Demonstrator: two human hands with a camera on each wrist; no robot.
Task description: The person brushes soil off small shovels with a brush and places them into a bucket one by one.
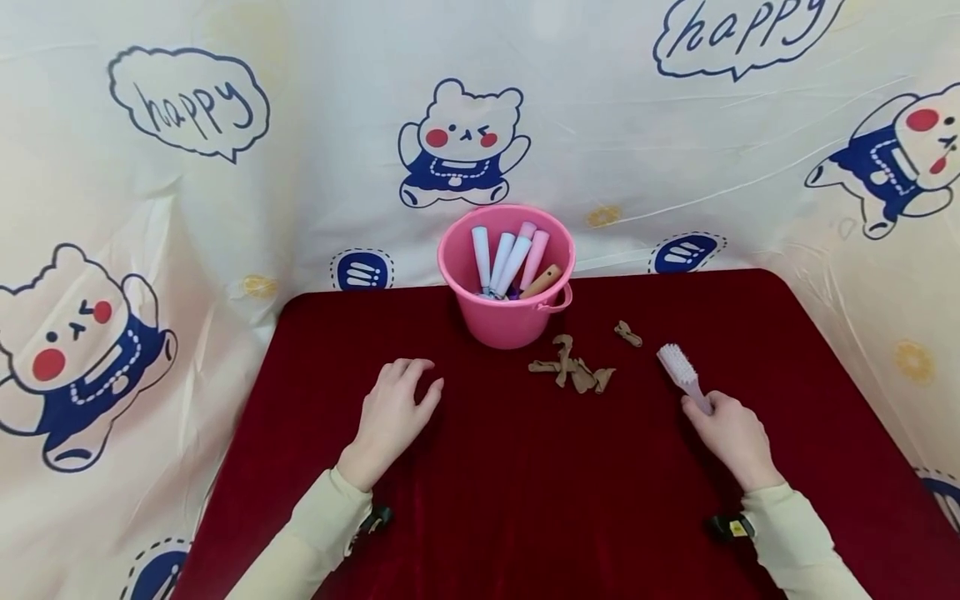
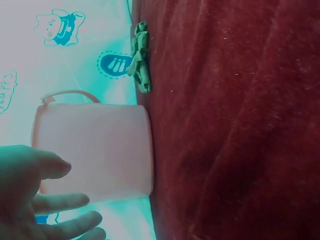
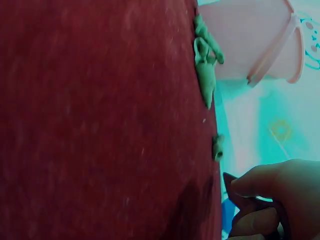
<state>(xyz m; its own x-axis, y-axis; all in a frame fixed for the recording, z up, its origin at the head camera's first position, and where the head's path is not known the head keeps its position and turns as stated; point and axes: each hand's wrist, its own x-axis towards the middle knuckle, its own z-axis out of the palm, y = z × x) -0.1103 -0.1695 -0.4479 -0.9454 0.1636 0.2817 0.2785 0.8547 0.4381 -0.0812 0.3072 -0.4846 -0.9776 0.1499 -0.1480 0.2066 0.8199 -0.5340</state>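
My right hand grips the handle of a pale purple scrub brush with white bristles, over the right side of the table. In the right wrist view, the curled fingers hold the handle, and the bristles are hidden. My left hand holds nothing; its fingers are relaxed and apart, left of the middle. The left wrist view shows this hand in front of the pink bucket. Several crumpled brown scraps lie on the cloth between the hands, with one small scrap nearer the brush.
At the table's back edge stands the pink bucket, holding several light blue and pink handles and a brown handle. Dark red cloth covers the table. Behind it hangs a printed curtain.
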